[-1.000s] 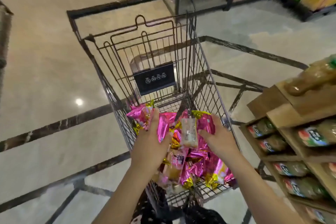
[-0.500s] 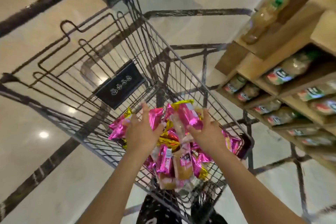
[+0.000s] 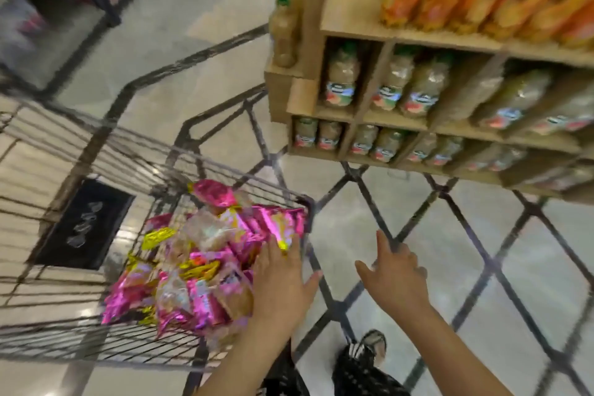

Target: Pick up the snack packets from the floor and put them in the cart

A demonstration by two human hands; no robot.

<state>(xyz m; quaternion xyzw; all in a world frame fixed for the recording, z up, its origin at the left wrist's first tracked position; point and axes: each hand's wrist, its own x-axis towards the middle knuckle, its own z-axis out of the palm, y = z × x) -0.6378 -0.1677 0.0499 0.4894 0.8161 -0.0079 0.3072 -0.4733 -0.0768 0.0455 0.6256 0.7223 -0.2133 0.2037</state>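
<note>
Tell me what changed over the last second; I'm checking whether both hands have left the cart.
The right hand has come out of the cart to its right and hangs open over the floor, empty. The left hand has shifted to the pile's right edge, fingers straight. The snack packets stayed in the cart.

Single head view, looking steeply down at cart (image 3: 225, 167) and floor (image 3: 418, 235) (close, motion-blurred)
</note>
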